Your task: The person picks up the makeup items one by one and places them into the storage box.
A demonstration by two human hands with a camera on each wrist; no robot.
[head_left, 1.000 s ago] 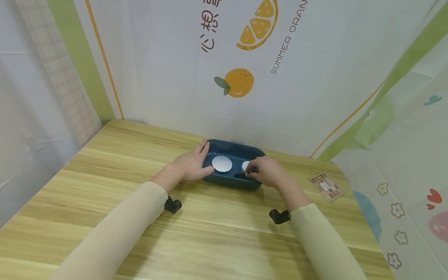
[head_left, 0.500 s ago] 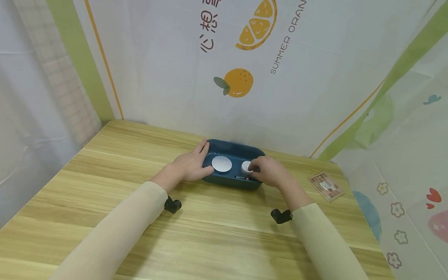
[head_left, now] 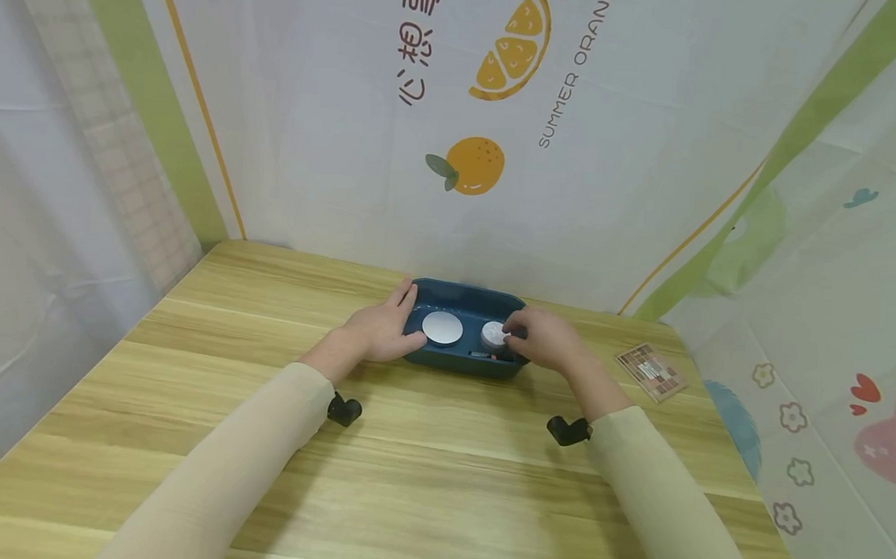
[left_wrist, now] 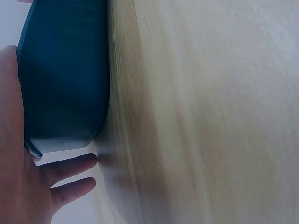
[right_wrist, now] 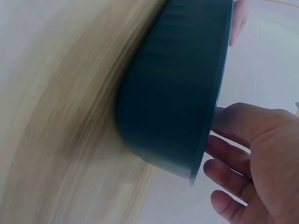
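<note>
A dark blue plastic basin [head_left: 468, 363] stands near the back of the table. My left hand [head_left: 380, 328] rests at its left end, thumb by the front rim and fingers stretched along the side. In the left wrist view, two straight fingers [left_wrist: 70, 169] extend past the basin's end. Inside lie a flat white disc [head_left: 442, 328], a small round white container [head_left: 494, 335] and a thin dark tube [head_left: 482, 354] along the front wall. My right hand [head_left: 549, 338] hovers over the right end with loosely bent fingers, fingertips close to the white container, holding nothing visible.
A square brown-toned makeup palette [head_left: 652, 372] lies on the wooden table [head_left: 424, 479] to the right. A white printed curtain [head_left: 334, 141] hangs right behind the table, with further curtains at both sides.
My right hand has let go of the dark tube, which now lies along the basin's front wall, and has drawn back slightly to the right. The left hand stays put.
</note>
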